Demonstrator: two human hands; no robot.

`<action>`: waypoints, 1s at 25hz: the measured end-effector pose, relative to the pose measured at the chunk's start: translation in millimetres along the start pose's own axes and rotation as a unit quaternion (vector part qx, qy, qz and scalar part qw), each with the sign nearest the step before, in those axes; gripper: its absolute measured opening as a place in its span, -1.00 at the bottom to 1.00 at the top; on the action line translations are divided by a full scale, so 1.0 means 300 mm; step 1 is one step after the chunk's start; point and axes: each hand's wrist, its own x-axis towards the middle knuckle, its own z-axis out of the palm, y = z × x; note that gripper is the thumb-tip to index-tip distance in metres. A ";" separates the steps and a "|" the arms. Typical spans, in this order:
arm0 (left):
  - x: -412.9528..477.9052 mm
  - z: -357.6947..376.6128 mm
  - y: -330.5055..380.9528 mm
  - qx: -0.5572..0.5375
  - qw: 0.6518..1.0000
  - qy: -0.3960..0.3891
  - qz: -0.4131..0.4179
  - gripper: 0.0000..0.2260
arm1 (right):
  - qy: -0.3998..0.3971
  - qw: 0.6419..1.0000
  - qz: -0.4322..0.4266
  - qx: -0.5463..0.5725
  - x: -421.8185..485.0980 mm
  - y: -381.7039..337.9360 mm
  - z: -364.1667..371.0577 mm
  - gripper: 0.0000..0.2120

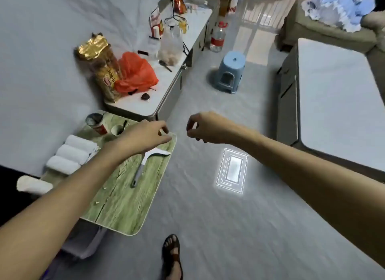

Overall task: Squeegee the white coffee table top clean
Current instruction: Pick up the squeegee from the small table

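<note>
Squeegee (143,165) flat on green side table (125,206), handle toward person, just below left hand (143,137), the nearer one; fingers curled, grip unclear. Right hand (206,127) loosely curled, empty, over floor. White coffee table (337,100) well right.

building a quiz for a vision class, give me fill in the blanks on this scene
1. The squeegee lies on the ___ board.
2. The stool on the floor is ___.
3. The bottle beyond the stool has a ___ cap.
4. The right hand holds ___.
Missing words: green; blue; red; nothing.
</note>
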 end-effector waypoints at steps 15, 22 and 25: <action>0.689 1.108 -0.961 -0.035 0.944 0.008 -0.327 -0.65 | -0.160 0.984 0.046 0.064 0.820 0.403 0.933 -0.76; 0.755 1.030 -0.899 -0.075 0.948 -0.082 -0.298 -0.81 | -0.162 0.979 0.084 0.092 0.795 0.515 0.875 -0.76; 0.759 0.901 -0.727 -0.174 0.953 -0.100 -0.227 -0.79 | -0.134 0.981 0.098 0.101 0.740 0.523 0.743 -0.76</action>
